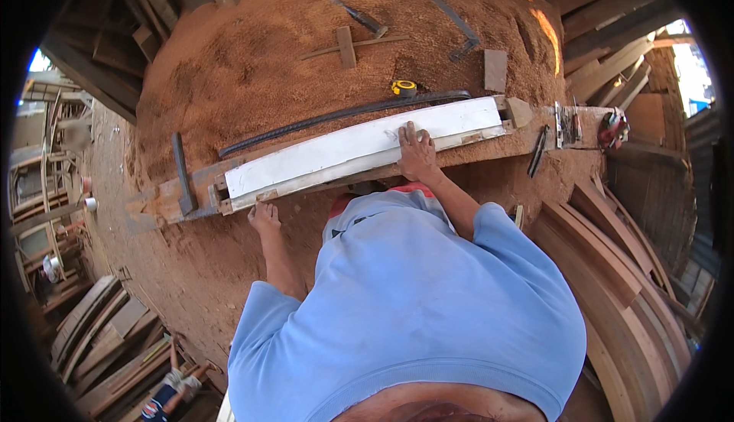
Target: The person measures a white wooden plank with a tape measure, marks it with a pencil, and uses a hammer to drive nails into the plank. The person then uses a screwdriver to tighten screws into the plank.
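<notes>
White panel (329, 154) lengthwise on plank (203, 189), under right hand (417, 153).
Right hand spread on its face; left hand (264, 217) curled at near edge, pinch unclear. Panel looks laid; plank bare beyond both hands; remaining work, can't tell.

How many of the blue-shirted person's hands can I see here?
2: the right hand rests on top of the white board, and the left hand is at its near edge, toward the left end.
</notes>
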Tool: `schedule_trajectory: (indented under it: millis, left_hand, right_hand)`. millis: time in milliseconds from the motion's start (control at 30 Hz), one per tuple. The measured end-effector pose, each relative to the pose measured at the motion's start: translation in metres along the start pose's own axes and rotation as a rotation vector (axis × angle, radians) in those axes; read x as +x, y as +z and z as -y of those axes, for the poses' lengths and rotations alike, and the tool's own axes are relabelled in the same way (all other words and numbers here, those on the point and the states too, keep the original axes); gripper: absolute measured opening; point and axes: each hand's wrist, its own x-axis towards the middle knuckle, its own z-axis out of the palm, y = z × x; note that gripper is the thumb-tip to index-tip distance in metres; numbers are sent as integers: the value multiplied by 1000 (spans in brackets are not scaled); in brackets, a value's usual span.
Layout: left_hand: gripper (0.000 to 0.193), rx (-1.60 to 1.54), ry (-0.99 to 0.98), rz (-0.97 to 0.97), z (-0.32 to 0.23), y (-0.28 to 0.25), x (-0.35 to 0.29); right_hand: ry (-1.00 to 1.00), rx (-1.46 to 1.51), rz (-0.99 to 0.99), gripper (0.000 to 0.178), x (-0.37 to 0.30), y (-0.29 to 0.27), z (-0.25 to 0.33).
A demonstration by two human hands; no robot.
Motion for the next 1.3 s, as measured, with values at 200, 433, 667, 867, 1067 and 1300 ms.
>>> schedule_trajectory:
  millis: [200,433,667,867,1067,1300]
  left_hand:
    - [43,-103,-79,63,1,-16,31]
    - [34,-132,-108,27,6,-9,29]
    - [27,12,-76,41,1,-9,18]
    - [28,28,-74,77,-2,-13,13]
    - [26,29,-69,168,-3,-17,13]
    - [16,875,801,597,0,-33,23]
  right_hand:
    - [122,270,56,73,-14,-25,3]
    - [374,304,53,69,-54,-20,-21]
    - [485,318,-50,72,-64,-10,-60]
    - [725,430,114,86,-54,-33,-73]
    - [604,528,158,83,-47,-2,-90]
    - [171,93,203,32,-40,80,-131]
